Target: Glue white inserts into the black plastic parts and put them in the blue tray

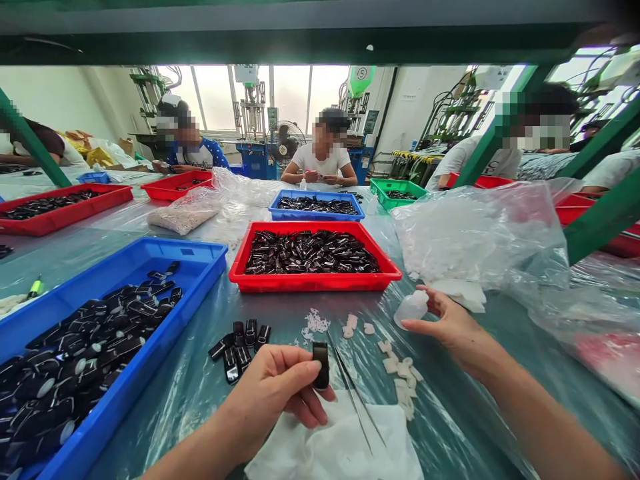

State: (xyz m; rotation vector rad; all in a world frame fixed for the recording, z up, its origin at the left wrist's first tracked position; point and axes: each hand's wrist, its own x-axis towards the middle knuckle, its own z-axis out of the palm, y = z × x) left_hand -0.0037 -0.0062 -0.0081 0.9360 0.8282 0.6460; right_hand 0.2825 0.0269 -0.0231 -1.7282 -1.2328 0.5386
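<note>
Seeing nearest a white cloth [300, 443], cut off by the bottom edge, with metal tweezers [353, 389] slanting over it, just right of the left hand [285, 383]; cannot tell whether touching its fingertips. Pinching a black part [321, 368] upright between thumb and fingers of that hand, above the cloth's far edge, partly covered by the thumb. Finding a small cluster of glossy black pieces [241, 347] on the desk [170, 380] close by on the left, and pale flat bits [391, 365] strewn to the right. Beyond, noticing white slivers [316, 323], too fine to make out singly. Grasping a translucent container [413, 308] between thumb and fingers of the right hand [450, 328]; cannot make out any contents. On the left, seeing a large blue tray [220, 253] of black pieces, cut off by the picture's edge. Straight ahead, seeing a red tray [315, 285] heaped with similar pieces, then a smaller blue tray [317, 217] and a green tray [395, 203]; at right, a clear plastic bag [475, 227], hard to read through its glare. Farther off, seeing a seated person in a white shirt [320, 162], face blurred, then a fan [289, 141] and machines, partly hidden by a green beam [300, 47] across the top.
</note>
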